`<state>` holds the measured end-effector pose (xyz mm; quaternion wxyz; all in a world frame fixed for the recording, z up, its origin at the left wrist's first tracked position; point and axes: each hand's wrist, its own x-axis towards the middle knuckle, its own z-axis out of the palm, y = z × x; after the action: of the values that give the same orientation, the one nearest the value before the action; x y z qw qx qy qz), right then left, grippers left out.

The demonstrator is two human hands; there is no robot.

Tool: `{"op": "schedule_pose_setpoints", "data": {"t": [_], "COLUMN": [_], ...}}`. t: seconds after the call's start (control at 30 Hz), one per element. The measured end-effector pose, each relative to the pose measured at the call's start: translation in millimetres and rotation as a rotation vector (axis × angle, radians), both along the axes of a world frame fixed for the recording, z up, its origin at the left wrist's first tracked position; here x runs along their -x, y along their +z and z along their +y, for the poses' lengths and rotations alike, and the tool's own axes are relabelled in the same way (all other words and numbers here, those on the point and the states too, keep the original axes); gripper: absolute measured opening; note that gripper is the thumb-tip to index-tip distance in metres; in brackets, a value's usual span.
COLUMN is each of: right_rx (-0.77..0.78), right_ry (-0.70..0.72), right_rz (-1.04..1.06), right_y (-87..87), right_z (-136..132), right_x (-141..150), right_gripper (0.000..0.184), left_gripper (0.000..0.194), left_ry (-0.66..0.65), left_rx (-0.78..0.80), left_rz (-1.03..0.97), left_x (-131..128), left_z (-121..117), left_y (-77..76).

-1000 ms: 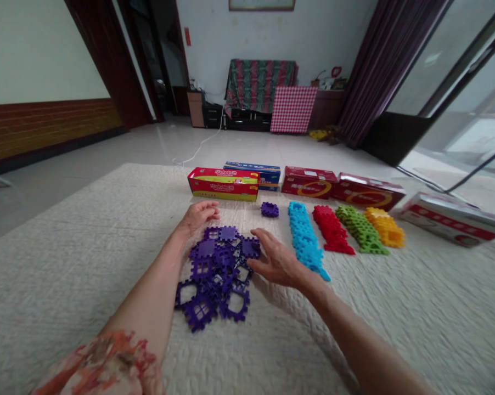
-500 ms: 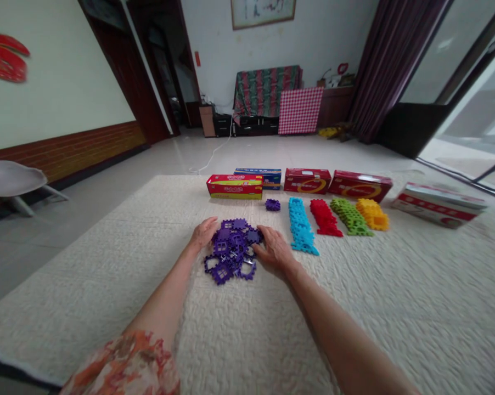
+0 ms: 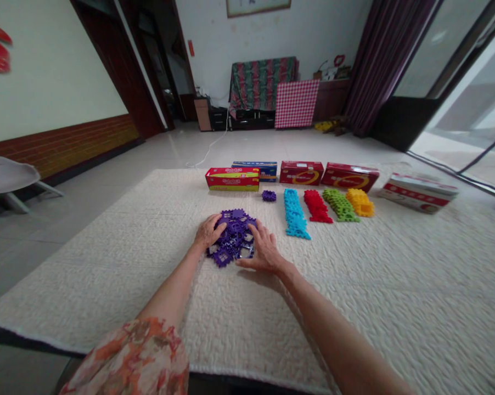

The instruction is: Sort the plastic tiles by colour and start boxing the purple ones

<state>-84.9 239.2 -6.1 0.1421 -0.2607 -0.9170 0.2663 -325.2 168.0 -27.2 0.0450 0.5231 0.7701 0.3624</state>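
A loose heap of purple interlocking plastic tiles (image 3: 233, 233) lies on the cream quilted cover in front of me. Some tiles are window-like frames, others solid squares. Against the heap's left side rests my left hand (image 3: 209, 230), its thumb reaching over the tiles. My right hand (image 3: 264, 249) is at the right side, fingers spread and touching the edge tiles, thumb stretched toward the near edge. Neither hand is closed round a tile. Just beyond the heap sits a small purple stack (image 3: 269, 196). To its right are rows of blue tiles (image 3: 296, 214), red tiles (image 3: 317, 206), green tiles (image 3: 340, 205) and yellow tiles (image 3: 360, 202).
Several cardboard boxes stand along the far side: a red and yellow box (image 3: 232, 179), a blue box (image 3: 268, 171), dark red boxes (image 3: 301, 173) and a white and red box (image 3: 418, 193). A pale stool (image 3: 9, 174) is at left on the tiled floor.
Both hands have moved in on the purple heap, the left thumb now over it and the right hand lower along its side. The heap looks more compact. The camera view has shifted.
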Motion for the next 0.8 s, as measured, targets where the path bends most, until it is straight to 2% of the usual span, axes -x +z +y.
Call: {"op": "schedule_pose_setpoints", "data": {"t": [0.13,0.27,0.47,0.67,0.8], "right_rx": [-0.042,-0.085,-0.088,-0.066,-0.050], "right_ry": [-0.024,-0.099,-0.072,0.005,0.104], "right_rz": [-0.060,-0.028,0.007,0.041,0.065], "right_y": [1.3,-3.0,-4.4,-3.5,0.2], "right_z": [-24.2,-34.1,-19.8,0.5,13.6], "right_x": [9.2,17.9,23.3,20.4,16.1], "right_gripper": [0.127,0.113,0.105,0.103,0.102], "left_gripper": [0.051,0.050,0.058,0.057,0.050], "left_ry": [-0.006,-0.003,-0.018,-0.011,-0.106], "left_rx": [0.030,0.032,-0.030,0.004,0.029], "left_rz": [0.056,0.080,0.021,-0.010,-0.002], "left_x": [0.6,0.2,3.3,11.9,13.1], "left_z": [0.7,0.2,7.3,37.2,57.1], "left_y": [-1.8,-3.8,0.9,2.9,5.3]}}
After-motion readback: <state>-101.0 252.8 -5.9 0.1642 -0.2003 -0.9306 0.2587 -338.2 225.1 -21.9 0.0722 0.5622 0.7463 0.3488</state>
